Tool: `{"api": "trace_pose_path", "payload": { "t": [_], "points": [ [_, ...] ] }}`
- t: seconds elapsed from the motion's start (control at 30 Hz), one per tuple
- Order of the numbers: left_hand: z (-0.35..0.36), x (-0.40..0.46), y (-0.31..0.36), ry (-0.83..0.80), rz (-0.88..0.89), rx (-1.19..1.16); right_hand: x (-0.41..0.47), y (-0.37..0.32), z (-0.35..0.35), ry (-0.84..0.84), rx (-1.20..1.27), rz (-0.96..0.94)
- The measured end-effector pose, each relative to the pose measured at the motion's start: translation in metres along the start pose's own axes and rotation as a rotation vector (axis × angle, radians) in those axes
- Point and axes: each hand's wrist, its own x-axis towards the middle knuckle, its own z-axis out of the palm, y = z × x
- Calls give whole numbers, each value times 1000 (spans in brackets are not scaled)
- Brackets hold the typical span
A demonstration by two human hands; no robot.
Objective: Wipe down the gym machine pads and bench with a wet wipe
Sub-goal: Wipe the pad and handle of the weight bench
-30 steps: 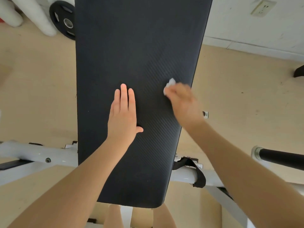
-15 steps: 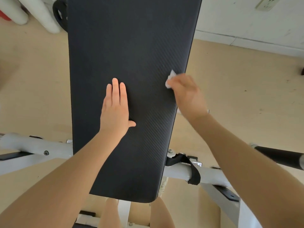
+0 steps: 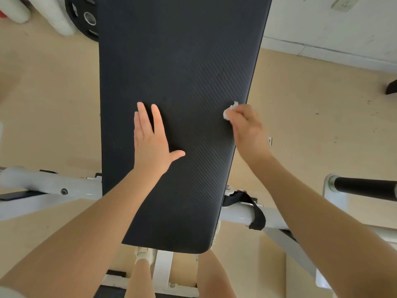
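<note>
Head view looks straight down on the black bench pad (image 3: pixel 178 104), which runs away from you up the middle of the frame. Your left hand (image 3: pixel 151 143) lies flat and open on the pad, palm down, fingers stretched forward and thumb out to the side. Your right hand (image 3: pixel 249 130) is at the pad's right edge, fingers curled around a crumpled white wet wipe (image 3: pixel 228 111) that presses against the surface just inside that edge. Beneath the pad's near end, a white frame tube (image 3: pixel 238 215) crosses, with a black strap (image 3: pixel 255 211) looped over it. Beyond the pad's far left corner sits a black weight plate (image 3: pixel 82 20).
</note>
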Motion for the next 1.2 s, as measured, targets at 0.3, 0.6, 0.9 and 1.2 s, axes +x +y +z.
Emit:
{"api": "trace_pose_path", "payload": {
  "t": [0.3,0.6,0.9,1.2],
  "points": [
    [7,-16,-36,-49,151,19,-70,-22,54,-421,41,-107],
    [-3,-14,-79,12,-77,27,-24,-61,63,-75,-17,-125],
    [-2,-12,-97,-29,2,40,3,-87,53,-70,-75,-151],
    [-6,-11,-99,-65,2,19,-41,-103,101,-393,-201,-362]
  ]
}}
